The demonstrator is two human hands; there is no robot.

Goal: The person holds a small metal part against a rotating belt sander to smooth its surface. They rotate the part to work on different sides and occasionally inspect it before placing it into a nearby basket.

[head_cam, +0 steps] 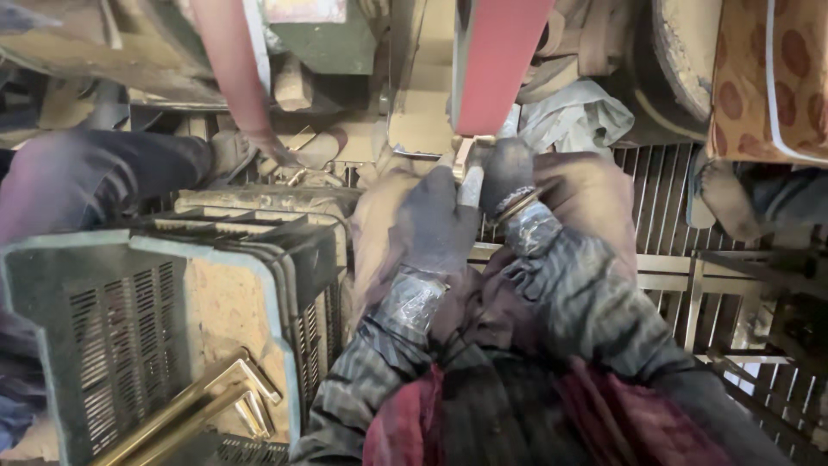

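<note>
striped sleeves (552, 302) lay closest, leading up to two gloved hands. both left hand (435, 226) and right hand (511, 177) closed around a small metal piece (471, 183) under the red sanding belt (498, 60). at lower left, a grey slotted crate (95, 336) held brass fittings (203, 404).

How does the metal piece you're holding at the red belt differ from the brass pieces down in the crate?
The metal piece is silvery and upright, gripped by the left hand and right hand at the red belt. The brass pieces are yellow-gold, lie slanted and loose in the crate, untouched. Both are slim metal parts.
</note>
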